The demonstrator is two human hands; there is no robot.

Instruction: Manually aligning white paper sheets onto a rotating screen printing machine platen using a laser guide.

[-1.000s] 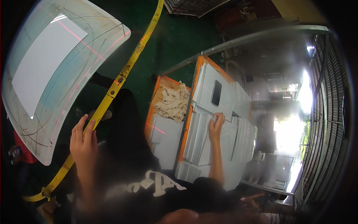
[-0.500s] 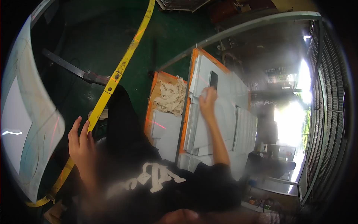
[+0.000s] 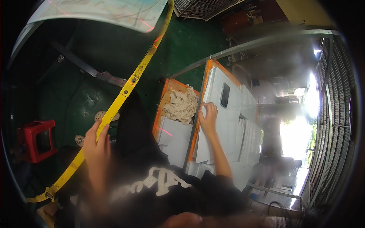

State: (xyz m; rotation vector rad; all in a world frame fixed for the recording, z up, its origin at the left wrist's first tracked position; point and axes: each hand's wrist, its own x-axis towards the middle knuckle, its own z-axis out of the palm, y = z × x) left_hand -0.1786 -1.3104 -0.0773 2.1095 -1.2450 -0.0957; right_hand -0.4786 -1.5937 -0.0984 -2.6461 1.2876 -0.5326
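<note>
My right hand point(image 3: 209, 118) is at the edge of a stack of white sheets point(image 3: 224, 125), its fingers curled and gripping a white sheet's edge beside an orange rim. A dark phone point(image 3: 224, 95) lies on the stack just beyond these fingers. On the left, my left hand point(image 3: 97, 142) rests against a long yellow bar point(image 3: 119, 99), fingers stretched along it and not wrapped round. Between the bar and the stack, an orange-edged wooden bin point(image 3: 164, 91) holds crumpled cream strips point(image 3: 181, 105) and more white sheets point(image 3: 173, 136).
A pale, blue-tinted panel point(image 3: 110, 13) hangs at the upper left. A red plastic stool point(image 3: 37, 141) stands on the green floor point(image 3: 89, 97) at far left. A metal rail point(image 3: 254, 45) runs behind the stack. Slatted shutters point(image 3: 340, 102) line the right side.
The pale panel has shifted from the left side to the top, exposing the red stool. My right hand has drawn back from the phone to the sheet edge. My left hand's fingers have settled on the bar.
</note>
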